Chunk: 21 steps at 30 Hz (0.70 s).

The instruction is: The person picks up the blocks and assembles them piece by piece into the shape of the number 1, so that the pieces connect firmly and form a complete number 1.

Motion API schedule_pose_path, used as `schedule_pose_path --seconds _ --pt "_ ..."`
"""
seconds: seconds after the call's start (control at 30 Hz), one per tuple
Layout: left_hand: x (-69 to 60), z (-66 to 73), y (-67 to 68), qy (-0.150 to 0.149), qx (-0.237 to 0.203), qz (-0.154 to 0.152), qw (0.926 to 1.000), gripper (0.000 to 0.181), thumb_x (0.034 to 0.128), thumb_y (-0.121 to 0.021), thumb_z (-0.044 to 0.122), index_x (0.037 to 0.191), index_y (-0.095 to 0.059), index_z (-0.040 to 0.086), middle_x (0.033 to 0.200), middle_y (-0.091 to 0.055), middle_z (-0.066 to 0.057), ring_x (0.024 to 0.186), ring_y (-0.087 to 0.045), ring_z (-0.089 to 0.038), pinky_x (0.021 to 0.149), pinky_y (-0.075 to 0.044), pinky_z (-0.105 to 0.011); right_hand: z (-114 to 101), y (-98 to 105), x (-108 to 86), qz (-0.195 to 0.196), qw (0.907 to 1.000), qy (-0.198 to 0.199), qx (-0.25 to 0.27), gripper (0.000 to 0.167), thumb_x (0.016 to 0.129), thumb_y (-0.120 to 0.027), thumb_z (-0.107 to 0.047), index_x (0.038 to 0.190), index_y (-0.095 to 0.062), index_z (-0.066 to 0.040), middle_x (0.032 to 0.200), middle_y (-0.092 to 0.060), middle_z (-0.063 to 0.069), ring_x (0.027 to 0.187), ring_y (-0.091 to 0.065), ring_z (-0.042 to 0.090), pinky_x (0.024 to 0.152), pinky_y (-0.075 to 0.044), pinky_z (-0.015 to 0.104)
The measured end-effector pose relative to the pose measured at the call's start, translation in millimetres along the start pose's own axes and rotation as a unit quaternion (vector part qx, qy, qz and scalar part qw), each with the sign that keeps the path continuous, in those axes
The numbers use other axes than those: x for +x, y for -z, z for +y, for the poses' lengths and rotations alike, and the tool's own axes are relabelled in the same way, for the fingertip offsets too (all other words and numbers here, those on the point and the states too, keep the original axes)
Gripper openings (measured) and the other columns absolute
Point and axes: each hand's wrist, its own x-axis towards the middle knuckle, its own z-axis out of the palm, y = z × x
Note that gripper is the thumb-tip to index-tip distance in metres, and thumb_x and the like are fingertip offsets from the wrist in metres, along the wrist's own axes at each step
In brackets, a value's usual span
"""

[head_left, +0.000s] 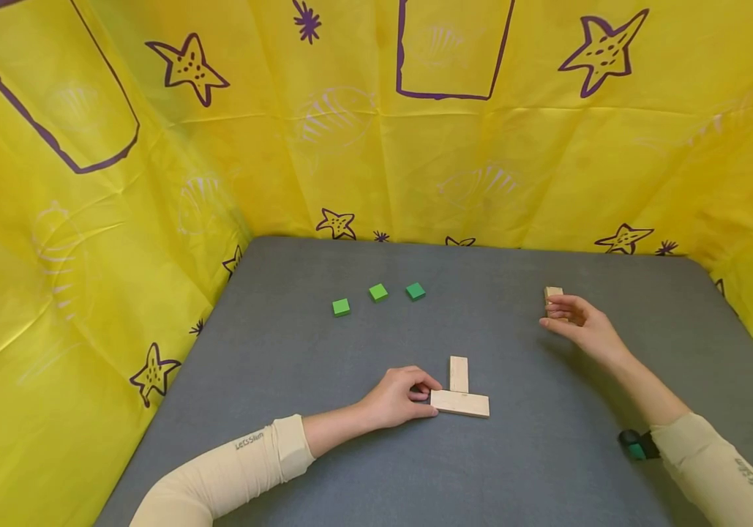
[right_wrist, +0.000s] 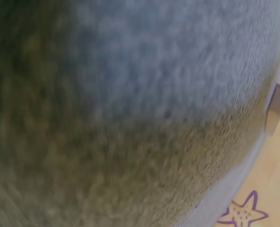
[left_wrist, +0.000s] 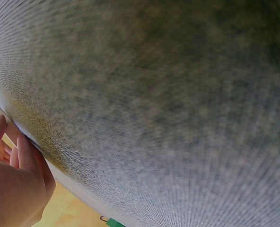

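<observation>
In the head view, my left hand (head_left: 397, 397) pinches the left end of a pale wooden block (head_left: 460, 403) lying crosswise. A second wooden block (head_left: 459, 373) lies behind it, its near end against the long side. The left wrist view has my left hand (left_wrist: 18, 182) with thumb and fingers at the block (left_wrist: 11, 131). My right hand (head_left: 583, 328), fingers loosely bent, is over another wooden block (head_left: 553, 291) at the right, hiding part of it; contact is unclear. The right wrist view shows a wooden block (right_wrist: 275, 109) but no fingers.
Two light green squares (head_left: 340, 307) (head_left: 378, 293) and a darker green square (head_left: 416, 291) lie at the back left of the grey table (head_left: 297, 351). Yellow patterned cloth (head_left: 350, 168) stands behind the table and along its sides.
</observation>
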Motion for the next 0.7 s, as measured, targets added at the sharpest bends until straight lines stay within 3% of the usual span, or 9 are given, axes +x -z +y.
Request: schedule_pose_path --seconds 0.3,0.7 --pt "0.0 0.0 0.5 -0.003 0.005 -0.001 1.0000 0.026 0.0782 -0.081 0.001 0.102 -0.071 0.000 0.093 -0.063 -0.008 0.085 -0.060 -0.013 0.078 -0.053 -0.014 3.6 11.0 2.1 0.029 0.9996 0.006 0.002 0.055 0.093 -0.069 -0.016 0.134 -0.044 0.010 0.107 -0.058 -0.014 0.092 -0.056 -0.007 0.076 -0.047 0.006" --pt "-0.5 0.2 0.2 -0.007 -0.005 0.001 1.0000 0.026 0.0776 -0.081 0.000 0.101 -0.071 -0.001 0.093 -0.063 -0.008 0.086 -0.061 -0.015 0.078 -0.053 -0.015 16.0 25.7 7.6 0.044 0.9987 -0.023 -0.011 0.050 0.094 -0.067 -0.019 0.134 -0.046 0.004 0.107 -0.059 -0.013 0.092 -0.053 -0.006 0.075 -0.045 0.007"
